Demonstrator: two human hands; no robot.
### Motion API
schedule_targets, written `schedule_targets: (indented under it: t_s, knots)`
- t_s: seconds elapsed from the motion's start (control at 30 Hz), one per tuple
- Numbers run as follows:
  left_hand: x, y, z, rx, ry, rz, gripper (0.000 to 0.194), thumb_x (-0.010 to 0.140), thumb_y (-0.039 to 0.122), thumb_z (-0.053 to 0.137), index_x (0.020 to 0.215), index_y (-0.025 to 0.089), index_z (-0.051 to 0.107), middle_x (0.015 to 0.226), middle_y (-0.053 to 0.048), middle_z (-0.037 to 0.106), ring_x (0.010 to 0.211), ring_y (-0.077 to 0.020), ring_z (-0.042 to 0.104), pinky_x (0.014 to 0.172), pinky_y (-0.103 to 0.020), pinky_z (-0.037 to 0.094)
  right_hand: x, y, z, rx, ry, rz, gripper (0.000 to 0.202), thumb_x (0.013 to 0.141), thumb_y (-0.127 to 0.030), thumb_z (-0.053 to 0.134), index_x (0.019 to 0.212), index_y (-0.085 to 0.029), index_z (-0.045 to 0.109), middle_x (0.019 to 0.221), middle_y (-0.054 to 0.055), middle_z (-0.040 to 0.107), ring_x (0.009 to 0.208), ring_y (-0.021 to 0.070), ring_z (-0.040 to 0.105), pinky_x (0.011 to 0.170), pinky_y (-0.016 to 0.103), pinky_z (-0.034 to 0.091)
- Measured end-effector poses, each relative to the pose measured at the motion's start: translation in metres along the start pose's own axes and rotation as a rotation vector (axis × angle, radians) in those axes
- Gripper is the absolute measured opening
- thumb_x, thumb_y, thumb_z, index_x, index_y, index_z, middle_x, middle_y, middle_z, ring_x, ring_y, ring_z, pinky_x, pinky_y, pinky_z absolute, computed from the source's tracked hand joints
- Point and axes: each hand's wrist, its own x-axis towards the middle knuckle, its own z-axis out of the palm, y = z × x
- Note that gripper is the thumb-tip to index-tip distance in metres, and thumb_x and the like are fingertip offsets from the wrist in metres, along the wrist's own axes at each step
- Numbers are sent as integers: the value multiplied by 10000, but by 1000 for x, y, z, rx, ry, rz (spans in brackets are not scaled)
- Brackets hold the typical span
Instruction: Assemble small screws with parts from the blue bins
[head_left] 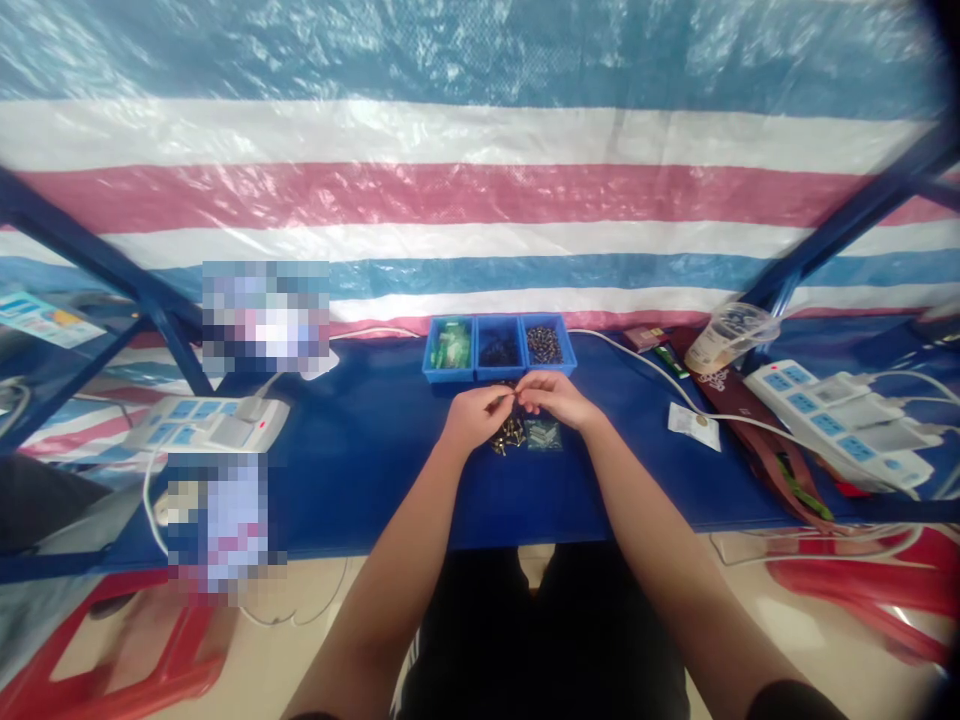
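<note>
Power strip (pixel 176 425) far left of frame, plug in it. Not in play.

Left bin (pixel 450 375) just above centre: green stuff, look like small packets. My left hand (pixel 478 412) is below it at frame centre, fingers curled in, thumb and index tips drawn up to my other hand's. Can't tell if a part is pinched there; too small to read.

Middle bin (pixel 498 352): dark bits, no detail. Brass parts (pixel 511 434) loose in a pile on the table (pixel 337 500), right under my fingertips, lower side of centre. Small bag (pixel 544 436) just right of the pile, silvery pieces showing through.

Right bin (pixel 545 345): lots of small metal parts. My right hand (pixel 556 398) sits below it, fingers bent, tips meeting the left's. Same caveat on grip.

Right side of frame: white packet (pixel 694 427), cup (pixel 731 340) tilted above it, second strip (pixel 840 425) with plugs in.

Status, my read: partway. All three bins stocked, pieces already in the bag. Brass pile lies outside bins and bag, so that's unfinished. Whatever's at my fingertips isn't set down yet. No finished count visible.
</note>
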Motion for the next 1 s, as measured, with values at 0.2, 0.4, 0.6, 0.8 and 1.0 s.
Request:
schedule_targets:
  t_s: [0.2, 0.4, 0.6, 0.8, 1.0]
  knots:
    - [0, -5, 0, 36, 20, -20, 226, 912, 325, 541, 985, 202, 716, 775, -16, 714, 657, -112, 618, 649, -219, 443, 1, -3, -1, -97, 58, 5, 299, 715, -368, 774, 895, -156, 664, 726, 26, 689, 563, 104, 589, 498, 220, 449]
    - [2, -4, -1, 84, -22, -61, 226, 925, 339, 523, 967, 209, 703, 742, 0, 695, 629, -104, 593, 622, -218, 409, 2, -8, 0, -171, 78, 10, 306, 706, -379, 771, 878, -147, 673, 734, 39, 701, 577, 110, 605, 499, 219, 455]
    - [4, -5, 2, 95, -33, -68, 260, 941, 367, 494, 1007, 221, 699, 768, -3, 702, 651, -112, 604, 638, -223, 413, 2, -7, -1, -209, 107, -19, 303, 701, -374, 776, 871, -145, 676, 638, 13, 668, 560, 114, 600, 523, 232, 472]
    - [4, -9, 7, 77, -21, -106, 284, 931, 416, 510, 1033, 217, 686, 694, 8, 663, 605, -103, 572, 610, -212, 401, 2, -3, -6, -197, 132, -3, 303, 668, -361, 803, 830, -139, 674, 646, 21, 673, 566, 115, 604, 528, 231, 474]
    - [4, -7, 6, 62, -51, -117, 283, 950, 407, 473, 1006, 214, 672, 669, 23, 631, 568, -89, 539, 581, -202, 377, 2, -6, -4, -215, 136, -24, 309, 702, -401, 771, 860, -151, 679, 750, 47, 708, 597, 120, 620, 542, 239, 494]
